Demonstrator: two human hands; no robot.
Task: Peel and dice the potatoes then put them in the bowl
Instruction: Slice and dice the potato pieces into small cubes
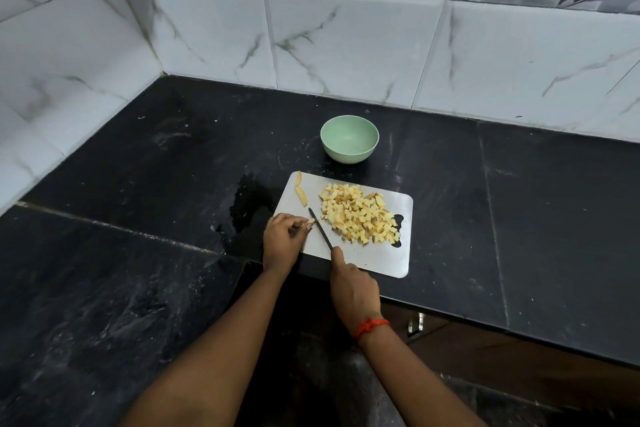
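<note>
A steel cutting board (381, 253) lies on the black counter. A heap of diced potato (360, 215) covers its right half. Two potato strips (300, 194) lie at its far left corner. My left hand (282, 239) pinches a small potato piece (309, 225) on the board's left edge. My right hand (353, 288) grips a dark knife (320, 227), the blade resting right beside that piece. A pale green bowl (349, 139) stands behind the board; nothing shows inside it.
The black stone counter (138, 219) wraps around a corner with white marble-look wall tiles behind and to the left. A wet patch (246, 205) lies just left of the board. The counter's front edge runs under my right forearm, with a cabinet handle (415, 322) below.
</note>
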